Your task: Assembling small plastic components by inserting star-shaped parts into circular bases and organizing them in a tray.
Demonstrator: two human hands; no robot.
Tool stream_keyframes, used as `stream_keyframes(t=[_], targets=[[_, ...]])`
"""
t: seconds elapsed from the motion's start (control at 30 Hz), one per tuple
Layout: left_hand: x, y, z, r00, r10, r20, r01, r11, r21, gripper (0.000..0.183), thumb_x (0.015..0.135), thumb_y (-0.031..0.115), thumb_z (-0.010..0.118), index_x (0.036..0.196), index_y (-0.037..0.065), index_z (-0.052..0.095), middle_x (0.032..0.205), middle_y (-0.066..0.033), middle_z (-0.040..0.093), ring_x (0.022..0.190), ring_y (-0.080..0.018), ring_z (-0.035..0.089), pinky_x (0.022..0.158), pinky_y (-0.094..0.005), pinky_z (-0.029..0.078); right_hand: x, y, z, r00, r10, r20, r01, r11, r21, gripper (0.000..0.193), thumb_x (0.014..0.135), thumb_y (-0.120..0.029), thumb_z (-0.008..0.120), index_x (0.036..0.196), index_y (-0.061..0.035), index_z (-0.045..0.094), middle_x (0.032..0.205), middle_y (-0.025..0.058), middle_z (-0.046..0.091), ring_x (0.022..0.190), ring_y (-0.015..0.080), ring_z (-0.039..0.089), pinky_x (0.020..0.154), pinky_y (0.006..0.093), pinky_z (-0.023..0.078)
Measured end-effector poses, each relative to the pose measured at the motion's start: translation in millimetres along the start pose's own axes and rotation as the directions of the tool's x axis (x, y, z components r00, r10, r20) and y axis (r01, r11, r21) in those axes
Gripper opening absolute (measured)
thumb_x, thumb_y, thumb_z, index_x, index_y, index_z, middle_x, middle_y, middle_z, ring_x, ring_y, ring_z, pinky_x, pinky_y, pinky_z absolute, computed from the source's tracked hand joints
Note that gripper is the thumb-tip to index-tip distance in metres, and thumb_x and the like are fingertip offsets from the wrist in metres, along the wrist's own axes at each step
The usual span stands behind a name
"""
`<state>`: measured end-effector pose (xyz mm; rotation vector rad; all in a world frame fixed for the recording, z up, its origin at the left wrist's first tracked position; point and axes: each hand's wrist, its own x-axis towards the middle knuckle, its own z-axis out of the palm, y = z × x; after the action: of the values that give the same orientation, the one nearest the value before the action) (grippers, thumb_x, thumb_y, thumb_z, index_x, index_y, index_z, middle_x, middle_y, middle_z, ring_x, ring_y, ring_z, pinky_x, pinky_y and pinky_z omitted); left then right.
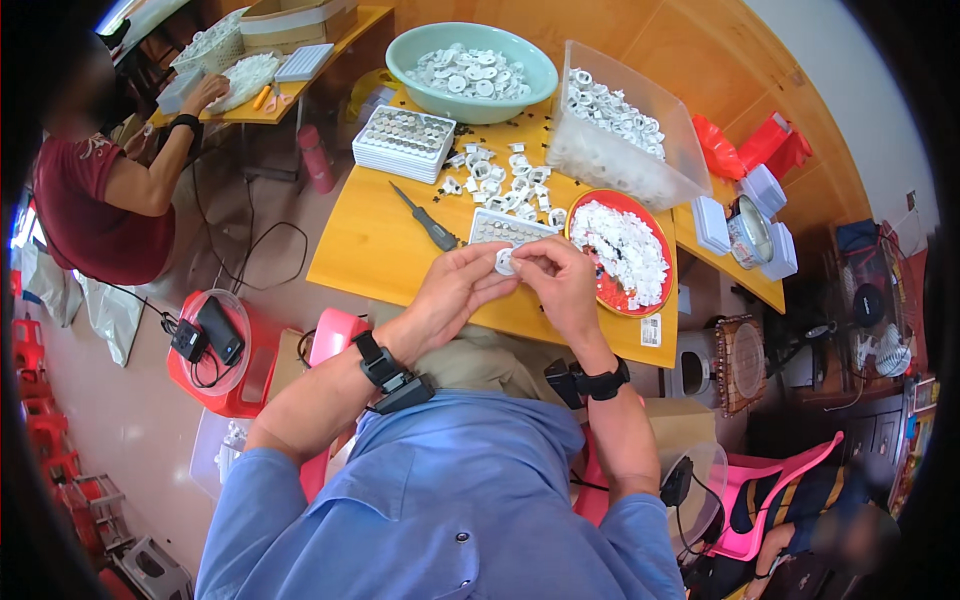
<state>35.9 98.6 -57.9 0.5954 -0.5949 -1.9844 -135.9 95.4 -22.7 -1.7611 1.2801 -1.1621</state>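
Observation:
Between my two hands is a small round white plastic part (505, 262), held above the table's front edge. My left hand (462, 285) grips it from the left with thumb and fingers. From the right, my right hand (556, 278) pinches at the same part; anything smaller in those fingertips is hidden. Just behind them lies a white tray (497, 226) with rows of small metallic pieces. Loose white plastic parts (510, 185) are scattered beyond it. A screwdriver (425, 217) with a dark handle rests to the left. Right of my hands stands a red round tray (668, 262) heaped with small white pieces.
A green basin (408, 42) and a clear bin (622, 172), both full of white parts, stand at the back. Stacked white trays (400, 140) sit back left. Another person (110, 215) works at a table on the left. A red stool (255, 375) holds black devices.

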Motion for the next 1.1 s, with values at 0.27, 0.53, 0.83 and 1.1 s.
stream_keyframes(t=[0.27, 0.53, 0.83, 1.1], targets=[[1.9, -4.0, -3.5, 1.0, 0.016, 0.004, -0.016, 1.0, -0.012, 0.027, 0.103, 0.01, 0.046, 0.124, -0.004, 0.053, 0.121, -0.0135, 0.062, 0.11, -0.0197, 0.064, 0.097, -0.0328, 0.053, 0.0, 0.3, 0.3, 0.999, -0.032, 0.003, 0.033, 0.994, -0.103, 0.009, 0.078, -0.004, 0.072, 0.087, -0.0004, 0.071, 0.081, 0.0075, 0.065, 0.061, 0.0122, 0.055, 0.057, 0.0263, 0.045], [4.0, -5.3, 0.0, 0.99, 0.138, -0.032, -0.127, 0.962, 0.242, 0.023, 0.1, 0.009, 0.052, 0.12, -0.003, 0.055, 0.114, -0.0136, 0.065, 0.105, -0.0186, 0.065, 0.094, -0.0331, 0.055, -2.3, 0.4, 6.0, 0.999, -0.041, -0.014, 0.038, 0.988, -0.151, 0.016, 0.079, -0.005, 0.072, 0.094, -0.0015, 0.07, 0.082, 0.0074, 0.067, 0.062, 0.0133, 0.059, 0.058, 0.0262, 0.047], [3.8, -8.8, -0.3, 0.94, 0.324, 0.109, -0.338, 0.831, 0.442, 0.018, 0.101, 0.011, 0.051, 0.112, -0.004, 0.054, 0.105, -0.0117, 0.067, 0.096, -0.0147, 0.065, 0.084, -0.0285, 0.055, 1.0, 7.9, -4.5, 0.98, 0.148, 0.133, -0.171, 0.969, 0.179, 0.016, 0.084, -0.011, 0.073, 0.093, 0.0013, 0.07, 0.079, 0.0064, 0.072, 0.07, 0.0073, 0.065, 0.063, 0.022, 0.05], [5.4, -8.6, -9.5, 0.94, 0.308, 0.148, -0.339, 0.79, 0.512, 0.015, 0.101, 0.008, 0.051, 0.112, -0.003, 0.052, 0.103, -0.0103, 0.065, 0.095, -0.013, 0.064, 0.085, -0.0284, 0.054, -3.2, -3.5, 3.9, 0.995, 0.078, 0.06, -0.083, 0.993, 0.08, 0.015, 0.085, -0.012, 0.072, 0.09, 0.0014, 0.069, 0.075, 0.0067, 0.071, 0.068, 0.0078, 0.066, 0.059, 0.0226, 0.05]])
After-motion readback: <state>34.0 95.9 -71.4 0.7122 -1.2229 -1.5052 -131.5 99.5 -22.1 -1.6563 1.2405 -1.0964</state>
